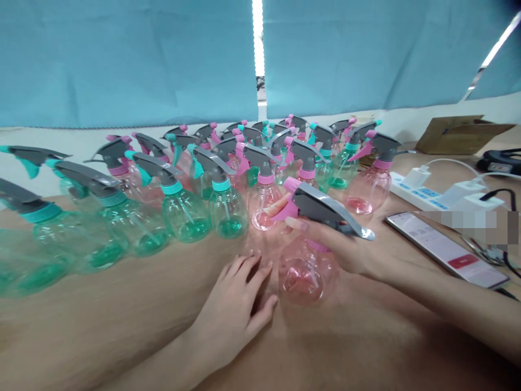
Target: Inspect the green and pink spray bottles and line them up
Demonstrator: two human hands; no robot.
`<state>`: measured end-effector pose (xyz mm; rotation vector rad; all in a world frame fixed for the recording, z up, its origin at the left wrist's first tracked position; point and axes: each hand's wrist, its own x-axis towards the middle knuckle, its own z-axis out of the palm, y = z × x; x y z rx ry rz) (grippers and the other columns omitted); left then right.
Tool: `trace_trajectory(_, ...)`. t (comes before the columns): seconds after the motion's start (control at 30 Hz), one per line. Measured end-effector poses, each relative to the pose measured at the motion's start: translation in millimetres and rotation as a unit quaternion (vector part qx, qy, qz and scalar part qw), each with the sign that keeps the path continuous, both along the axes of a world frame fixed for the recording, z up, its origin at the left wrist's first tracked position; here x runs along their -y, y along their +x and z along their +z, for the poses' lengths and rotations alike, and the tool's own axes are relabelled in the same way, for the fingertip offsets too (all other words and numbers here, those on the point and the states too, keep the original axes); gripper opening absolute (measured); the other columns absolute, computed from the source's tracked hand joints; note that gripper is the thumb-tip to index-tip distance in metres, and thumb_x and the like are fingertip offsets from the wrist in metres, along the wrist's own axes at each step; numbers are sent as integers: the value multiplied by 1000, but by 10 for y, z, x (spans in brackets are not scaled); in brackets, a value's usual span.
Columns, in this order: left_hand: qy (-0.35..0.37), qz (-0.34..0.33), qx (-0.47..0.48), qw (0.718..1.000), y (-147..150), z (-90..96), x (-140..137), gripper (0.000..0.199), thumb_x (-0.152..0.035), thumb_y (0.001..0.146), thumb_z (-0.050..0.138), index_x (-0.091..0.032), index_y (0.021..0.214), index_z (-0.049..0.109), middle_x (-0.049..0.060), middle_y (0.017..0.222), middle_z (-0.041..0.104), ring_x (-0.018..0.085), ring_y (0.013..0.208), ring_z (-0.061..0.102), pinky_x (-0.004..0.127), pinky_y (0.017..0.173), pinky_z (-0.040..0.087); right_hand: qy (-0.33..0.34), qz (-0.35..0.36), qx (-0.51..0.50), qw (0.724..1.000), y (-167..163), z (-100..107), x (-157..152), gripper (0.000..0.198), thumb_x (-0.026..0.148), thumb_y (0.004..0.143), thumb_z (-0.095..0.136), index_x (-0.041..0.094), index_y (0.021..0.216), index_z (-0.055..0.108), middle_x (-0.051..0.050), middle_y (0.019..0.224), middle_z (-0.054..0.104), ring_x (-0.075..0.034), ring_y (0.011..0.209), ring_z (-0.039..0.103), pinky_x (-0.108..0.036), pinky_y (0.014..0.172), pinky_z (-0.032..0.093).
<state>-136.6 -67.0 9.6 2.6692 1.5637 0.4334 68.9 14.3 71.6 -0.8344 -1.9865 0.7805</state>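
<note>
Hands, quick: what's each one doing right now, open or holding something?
Left hand: open, palm down, holding nothing.
Right hand: closed around the neck of a pink trigger spray bottle.

Single head-worn view, facing forward and down, close above the hands (236, 304) (348, 247) — blue cloth (130, 60) ahead

The neck of the pink bottle (303, 277) is partly covered by the right hand (344, 244), one finger of which is partly hidden by the trigger (288, 209). The leftmost green bottle (36, 271) is cropped by the left edge and blurred. The back bottles (299, 124) are largely screened by nearer ones. Small lettering on the phone (443, 247) cannot be read.
</note>
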Motion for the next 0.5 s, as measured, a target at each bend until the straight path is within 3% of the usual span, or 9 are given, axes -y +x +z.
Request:
trace_trajectory(0.13, -6, 4, -11, 1000, 3, -6, 7, 37, -31, 90, 53, -14, 122, 57, 16, 131, 53, 33, 123, 46, 49, 97, 42, -29, 15, -2, 999, -30, -34, -12, 24, 43, 89, 51, 24, 75, 56, 2, 64, 53, -15, 61, 48, -30, 56, 37)
trace_trajectory(0.33, -11, 2, -21, 1000, 3, -7, 0, 38, -30, 91, 53, -13, 124, 56, 17, 132, 52, 33, 124, 44, 50, 98, 41, 17, -39, 10, 999, 10, 54, 25, 23, 40, 84, 61, 23, 70, 53, 5, 62, 50, -13, 56, 44, -29, 53, 33)
trace_trajectory(0.5, -4, 0, -12, 1000, -2, -2, 2, 37, -32, 90, 52, -15, 123, 56, 15, 131, 53, 33, 122, 46, 50, 96, 42, -11, 6, -7, 1000, -17, -6, -9, 23, 43, 86, 57, 23, 74, 53, 3, 69, 52, -14, 62, 47, -30, 57, 37)
